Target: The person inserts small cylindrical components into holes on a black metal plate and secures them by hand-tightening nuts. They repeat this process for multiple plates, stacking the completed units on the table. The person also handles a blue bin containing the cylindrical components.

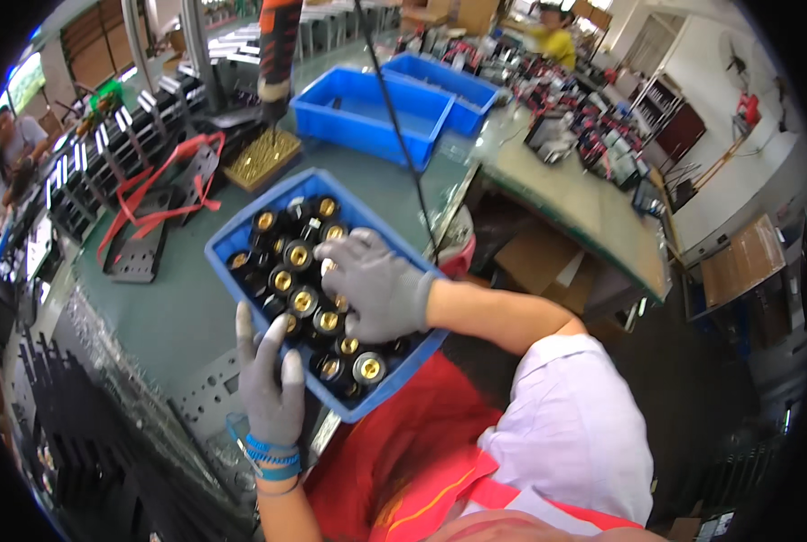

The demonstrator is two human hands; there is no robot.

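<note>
Head view showed the gloved right hand (376,285) among black, brass-centred parts (303,301) inside a blue bin (403,377) on the tabletop (168,312) (whether its grip held one couldn't be told), the left hand (272,388) spread, seemingly empty, beside the bin, well placed to steady it.

The person's left grip (272,394), gloved in grey, has fingers spread and extended; the left forearm (286,513) enters from below. The right grip (378,287), likewise gloved, is palm down, fingers bent, the right forearm (503,313) stretched leftward.
</note>
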